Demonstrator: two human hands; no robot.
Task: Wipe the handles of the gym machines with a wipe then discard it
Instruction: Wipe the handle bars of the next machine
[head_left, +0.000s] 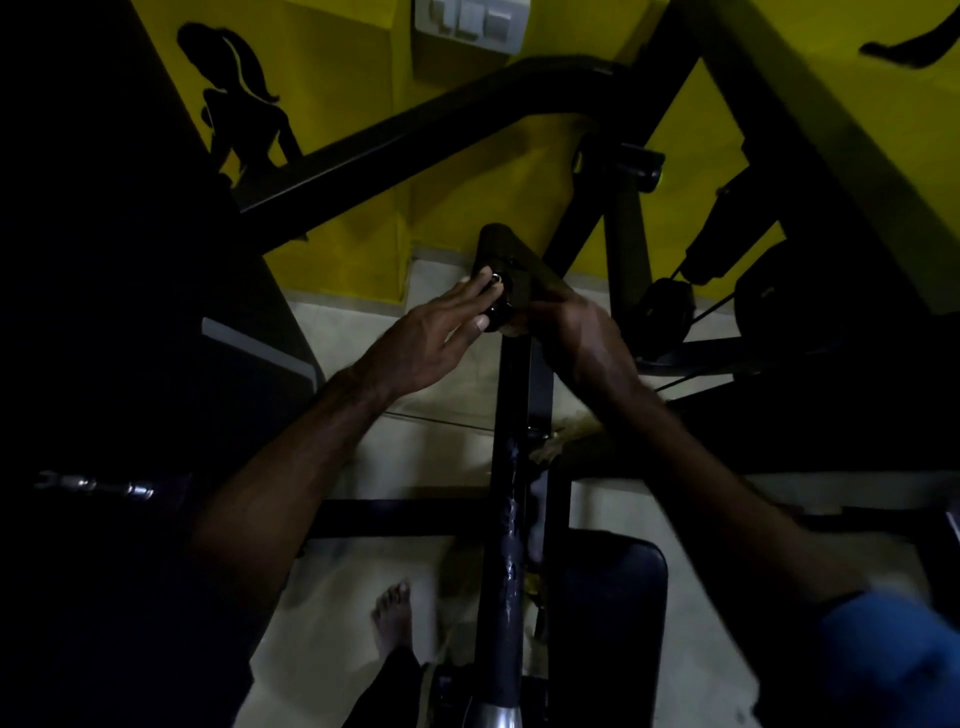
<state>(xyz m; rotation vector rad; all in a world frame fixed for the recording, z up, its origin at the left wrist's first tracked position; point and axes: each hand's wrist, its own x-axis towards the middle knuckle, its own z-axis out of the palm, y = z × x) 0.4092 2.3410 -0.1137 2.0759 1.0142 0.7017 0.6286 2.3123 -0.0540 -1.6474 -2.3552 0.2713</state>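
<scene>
A black gym machine bar runs up the middle of the dim head view and ends in a dark knob below a black pad. My left hand reaches in from the left with its fingers fairly straight, and the fingertips touch the knob. On the right side of the bar, just under the pad, my right hand is curled around the bar. Its fingers are in shadow, so what they hold cannot be made out. No wipe is plainly visible.
Black frame tubes cross in front of a yellow wall. A pulley and cable sit at the right, a padded seat at lower right, a chrome pin at the left. My bare foot stands on the pale floor.
</scene>
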